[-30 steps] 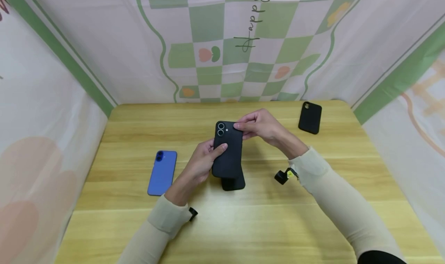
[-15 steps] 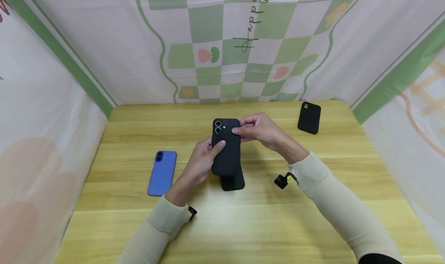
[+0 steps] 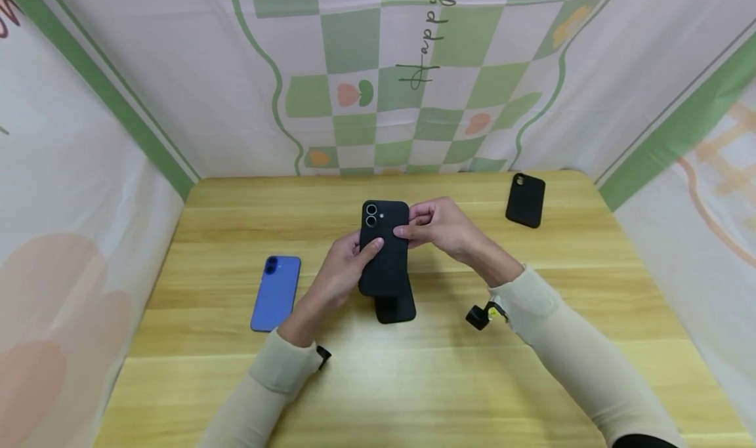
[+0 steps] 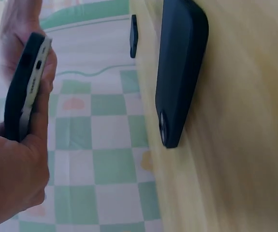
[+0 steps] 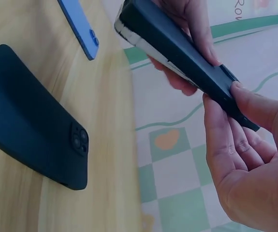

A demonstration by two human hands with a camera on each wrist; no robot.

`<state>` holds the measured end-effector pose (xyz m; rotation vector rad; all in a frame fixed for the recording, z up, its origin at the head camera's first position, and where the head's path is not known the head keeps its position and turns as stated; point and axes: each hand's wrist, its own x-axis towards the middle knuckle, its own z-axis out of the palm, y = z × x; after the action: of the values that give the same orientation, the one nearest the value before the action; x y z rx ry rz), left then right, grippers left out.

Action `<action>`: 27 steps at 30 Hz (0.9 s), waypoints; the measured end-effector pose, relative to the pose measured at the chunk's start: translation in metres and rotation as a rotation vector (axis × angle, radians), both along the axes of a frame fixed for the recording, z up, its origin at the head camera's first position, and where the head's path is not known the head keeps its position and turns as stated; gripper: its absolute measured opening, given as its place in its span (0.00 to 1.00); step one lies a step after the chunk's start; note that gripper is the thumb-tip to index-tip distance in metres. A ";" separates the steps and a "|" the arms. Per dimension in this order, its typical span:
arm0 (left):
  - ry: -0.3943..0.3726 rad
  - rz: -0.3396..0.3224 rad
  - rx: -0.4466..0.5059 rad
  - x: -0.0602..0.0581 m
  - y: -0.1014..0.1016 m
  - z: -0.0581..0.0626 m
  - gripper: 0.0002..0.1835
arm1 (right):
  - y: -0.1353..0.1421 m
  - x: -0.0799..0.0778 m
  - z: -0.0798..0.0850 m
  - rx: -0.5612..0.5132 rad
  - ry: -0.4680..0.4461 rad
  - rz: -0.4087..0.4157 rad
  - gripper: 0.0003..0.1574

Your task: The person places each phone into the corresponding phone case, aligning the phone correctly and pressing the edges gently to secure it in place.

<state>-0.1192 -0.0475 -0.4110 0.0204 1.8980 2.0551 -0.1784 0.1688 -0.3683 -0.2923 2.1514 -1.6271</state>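
Checkered fabric hangs beyond your wooden table; in the head view your left hand grips a black-cased phone above its middle while your right hand pinches the right edge. Your left-wrist view shows the pale ported end; your right-wrist view, a dark phone-shaped piece on the table.

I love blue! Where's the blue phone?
In the head view, the blue phone lies on the left side of the table, left of the left hand.

Two black-backed rectangular phones, one blue rectangular phone and one black phone case appeared at one wood-grain tabletop.
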 end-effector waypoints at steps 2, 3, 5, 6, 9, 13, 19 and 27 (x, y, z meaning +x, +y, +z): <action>-0.006 -0.019 -0.026 -0.001 -0.003 0.001 0.17 | 0.001 0.000 0.001 0.011 0.011 0.007 0.10; -0.007 -0.026 -0.037 -0.002 -0.005 0.001 0.16 | 0.001 0.001 0.001 0.016 0.014 0.008 0.10; -0.013 -0.034 -0.047 -0.003 -0.008 0.001 0.15 | 0.002 0.001 0.003 0.027 0.019 0.014 0.10; -0.014 -0.036 -0.048 -0.003 -0.009 0.001 0.15 | 0.002 0.001 0.003 0.034 0.021 0.018 0.11; -0.013 -0.032 -0.045 -0.004 -0.012 0.001 0.15 | 0.002 0.002 0.004 0.037 0.016 0.020 0.12; -0.005 -0.012 -0.028 -0.004 -0.013 0.001 0.15 | 0.001 0.003 0.004 0.029 0.012 0.011 0.10; 0.005 0.022 -0.011 -0.002 -0.012 0.003 0.15 | 0.000 0.007 0.001 0.005 0.017 -0.023 0.14; 0.005 0.107 0.012 -0.002 -0.011 0.004 0.14 | 0.004 0.018 -0.005 0.016 0.004 -0.013 0.15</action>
<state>-0.1216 -0.0588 -0.4074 -0.0756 1.9289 2.1370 -0.1604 0.1724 -0.3734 -0.2773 2.1729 -1.6173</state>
